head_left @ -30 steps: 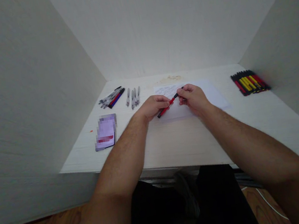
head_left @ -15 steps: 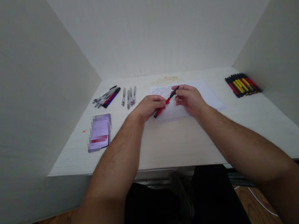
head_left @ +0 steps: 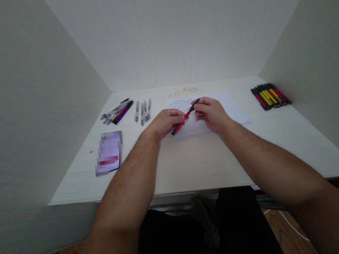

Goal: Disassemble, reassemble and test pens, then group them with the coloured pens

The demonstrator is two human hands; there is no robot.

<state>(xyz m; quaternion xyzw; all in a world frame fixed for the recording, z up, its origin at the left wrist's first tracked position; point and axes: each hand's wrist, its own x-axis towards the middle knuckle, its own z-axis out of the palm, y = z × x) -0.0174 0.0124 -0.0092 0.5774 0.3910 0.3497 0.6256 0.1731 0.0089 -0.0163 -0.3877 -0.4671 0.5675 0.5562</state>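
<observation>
A red pen with black ends (head_left: 188, 114) slants up to the right above white paper (head_left: 233, 109) that has handwriting at its upper left. My left hand (head_left: 169, 121) is closed round the pen's red lower part. The fingers of my right hand (head_left: 211, 112) pinch its black upper end. Both hands are over the paper, near the middle of the table.
On the white table (head_left: 200, 160), several clear pens (head_left: 143, 111) and a mixed pen pile (head_left: 118, 111) lie left of the paper. A phone (head_left: 109, 152) is nearer on the left. Red, yellow and black pens (head_left: 269, 96) lie in a row at right. Walls enclose the back and sides.
The whole view has shifted slightly, so the table's things appear a little further left. Both hands keep the same hold on the red pen.
</observation>
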